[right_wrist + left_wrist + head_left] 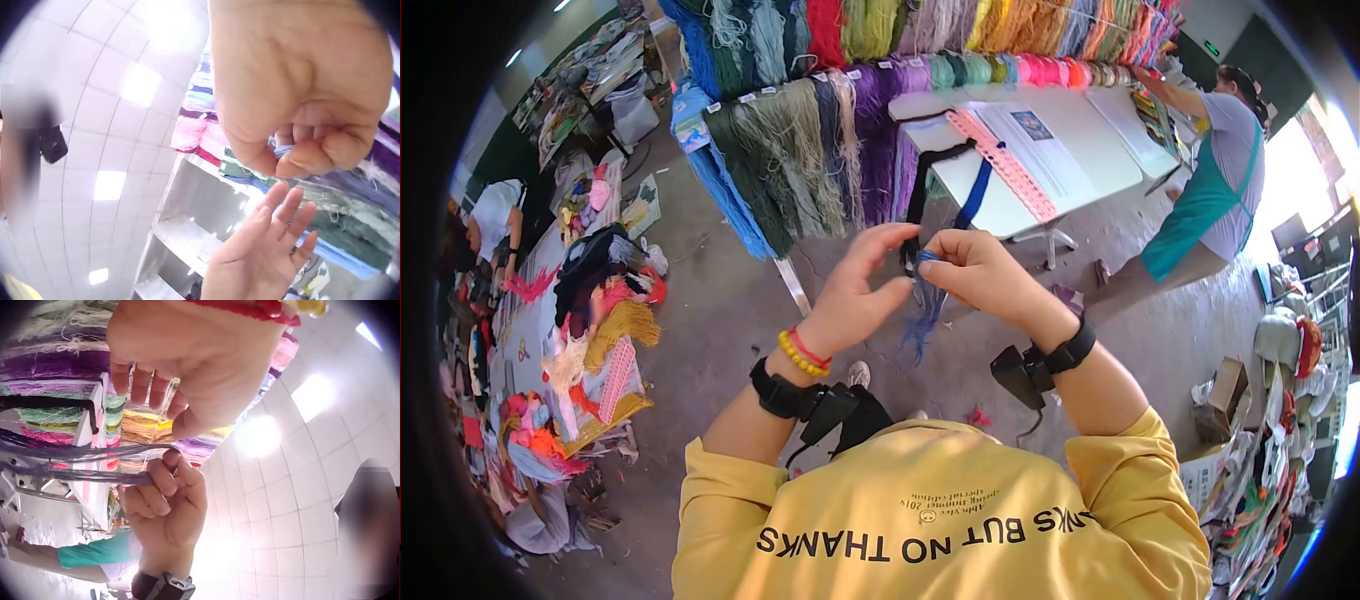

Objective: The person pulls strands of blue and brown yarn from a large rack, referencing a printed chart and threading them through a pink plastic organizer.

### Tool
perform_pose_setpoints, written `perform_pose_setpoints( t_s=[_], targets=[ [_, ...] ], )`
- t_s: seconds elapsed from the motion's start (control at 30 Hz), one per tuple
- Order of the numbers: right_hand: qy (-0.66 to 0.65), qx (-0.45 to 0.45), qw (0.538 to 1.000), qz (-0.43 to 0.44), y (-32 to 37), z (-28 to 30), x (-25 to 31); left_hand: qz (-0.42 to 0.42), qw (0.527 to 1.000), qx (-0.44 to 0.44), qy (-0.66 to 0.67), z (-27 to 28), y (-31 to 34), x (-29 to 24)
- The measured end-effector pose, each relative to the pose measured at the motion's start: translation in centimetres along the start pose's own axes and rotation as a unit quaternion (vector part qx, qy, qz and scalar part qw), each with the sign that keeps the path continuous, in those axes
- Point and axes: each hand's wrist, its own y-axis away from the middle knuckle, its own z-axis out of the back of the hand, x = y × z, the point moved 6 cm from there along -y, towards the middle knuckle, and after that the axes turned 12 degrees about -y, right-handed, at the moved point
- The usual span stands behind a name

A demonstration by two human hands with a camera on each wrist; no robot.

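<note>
My right hand pinches a bundle of blue yarn between thumb and curled fingers. From that pinch the yarn runs up toward the table, while its loose frayed ends hang below. In the left wrist view, the strands stretch sideways from the right hand's fingertips. My left hand is beside it, fingers spread and relaxed, near a black strand that also leads to the table. Both wrist views show the left palm with nothing gripped in it.
A white table ahead carries printed sheets and a pink strip with holes. Racks of colourful yarn skeins stand behind and left of it. A person in a green apron is at right. Piled yarn covers a table at left.
</note>
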Motion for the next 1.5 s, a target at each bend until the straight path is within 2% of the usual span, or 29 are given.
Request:
perform_pose_setpoints(
  t_s=[0.03, 0.07, 0.13, 0.2, 0.27, 0.3, 0.33, 0.37, 0.5, 0.6, 0.67, 0.73, 0.77, 0.8, 0.87, 0.9, 0.93, 0.97, 1.0, 1.03, 1.1, 1.13, 1.17, 1.27, 1.3, 1.37, 1.4, 1.47, 1.5],
  targets=[
    [0.042, 0.009, 0.999, 0.033, 0.3, 0.1, 0.3, -0.079, 0.997, 0.007, -0.014, -1.1, -0.4, -1.2],
    [0.084, 0.017, 0.994, 0.066, 0.8, 0.1, 0.7, -0.023, 0.994, 0.063, 0.091, -2.4, -0.5, -0.7],
    [0.120, -0.009, 0.991, 0.060, 2.5, 0.6, 3.1, 0.088, 0.936, 0.174, 0.292, -4.9, -0.5, 0.1],
    [0.189, -0.041, 0.979, 0.069, 4.0, 2.4, 4.8, 0.141, 0.948, 0.184, 0.218, -5.2, -0.8, 0.9],
    [0.187, -0.094, 0.973, 0.092, 5.5, 5.1, 6.0, 0.188, 0.945, 0.201, 0.176, -5.8, -0.4, 3.8],
    [0.205, -0.151, 0.963, 0.089, 6.4, 6.8, 6.6, 0.204, 0.945, 0.192, 0.168, -6.2, 0.0, 5.2],
    [0.184, -0.184, 0.955, 0.140, 7.4, 8.5, 7.1, 0.231, 0.938, 0.197, 0.169, -6.6, 0.7, 7.0],
    [0.183, -0.253, 0.948, 0.063, 8.9, 10.0, 8.0, 0.258, 0.930, 0.202, 0.168, -6.9, 1.7, 9.1],
    [0.172, -0.428, 0.876, 0.141, 14.3, 17.8, 9.0, 0.386, 0.888, 0.162, 0.192, -6.2, 5.8, 16.3],
    [0.113, -0.523, 0.826, 0.176, 18.8, 23.4, 8.8, 0.468, 0.851, 0.056, 0.233, -4.4, 7.7, 19.2],
    [0.071, -0.548, 0.799, 0.237, 21.2, 26.0, 8.6, 0.456, 0.848, 0.065, 0.263, -3.9, 8.5, 21.4],
    [0.004, -0.589, 0.742, 0.319, 24.0, 29.0, 8.6, 0.470, 0.845, 0.058, 0.248, -3.2, 9.5, 23.2],
    [-0.015, -0.652, 0.678, 0.339, 24.8, 29.2, 8.9, 0.489, 0.843, 0.048, 0.219, -2.7, 9.8, 23.7],
    [0.020, -0.631, 0.708, 0.315, 24.5, 29.2, 8.9, 0.506, 0.841, 0.038, 0.189, -2.3, 9.9, 24.1],
    [0.093, -0.587, 0.760, 0.261, 24.1, 29.0, 8.5, 0.477, 0.867, 0.052, 0.135, -1.9, 9.1, 24.3],
    [0.197, -0.609, 0.751, 0.164, 22.1, 26.3, 9.0, 0.464, 0.877, 0.060, 0.108, -1.9, 8.9, 24.0],
    [0.220, -0.538, 0.806, 0.108, 20.4, 25.2, 8.0, 0.397, 0.909, 0.070, 0.108, -2.5, 7.2, 22.6],
    [0.262, -0.439, 0.852, 0.110, 17.9, 22.5, 7.8, 0.327, 0.936, 0.078, 0.108, -3.3, 4.8, 20.5],
    [0.277, -0.348, 0.893, 0.071, 16.0, 21.4, 6.4, 0.274, 0.946, 0.105, 0.136, -4.3, 2.3, 16.9],
    [0.308, -0.261, 0.913, 0.061, 14.0, 19.2, 5.6, 0.218, 0.953, 0.132, 0.164, -5.3, -0.4, 12.5],
    [0.296, -0.151, 0.943, 0.023, 11.3, 15.0, 4.4, 0.089, 0.956, 0.179, 0.217, -7.7, -4.5, 4.7],
    [0.308, -0.116, 0.941, 0.082, 10.3, 13.1, 4.5, 0.020, 0.963, 0.195, 0.183, -8.7, -5.9, 1.0],
    [0.290, -0.101, 0.948, 0.081, 9.6, 11.8, 4.3, -0.049, 0.965, 0.209, 0.148, -9.7, -6.8, -2.0],
    [0.283, -0.112, 0.945, 0.116, 9.3, 10.9, 3.4, -0.037, 0.906, 0.376, 0.191, -13.5, -6.9, -5.3],
    [0.297, -0.113, 0.943, 0.100, 9.7, 11.3, 2.8, -0.004, 0.899, 0.365, 0.243, -14.4, -6.8, -4.9],
    [0.321, -0.114, 0.938, 0.068, 10.7, 12.2, 1.6, 0.055, 0.895, 0.410, 0.166, -14.4, -6.6, -4.0],
    [0.267, -0.109, 0.957, 0.044, 11.0, 12.3, 0.9, 0.084, 0.889, 0.431, 0.126, -14.4, -6.4, -3.7],
    [0.155, -0.098, 0.983, -0.005, 11.8, 12.2, -0.9, 0.101, 0.891, 0.421, 0.140, -14.5, -6.2, -4.3],
    [0.124, -0.066, 0.990, 0.021, 11.8, 12.1, -1.9, 0.109, 0.891, 0.414, 0.148, -14.6, -6.1, -4.6]
  ],
)
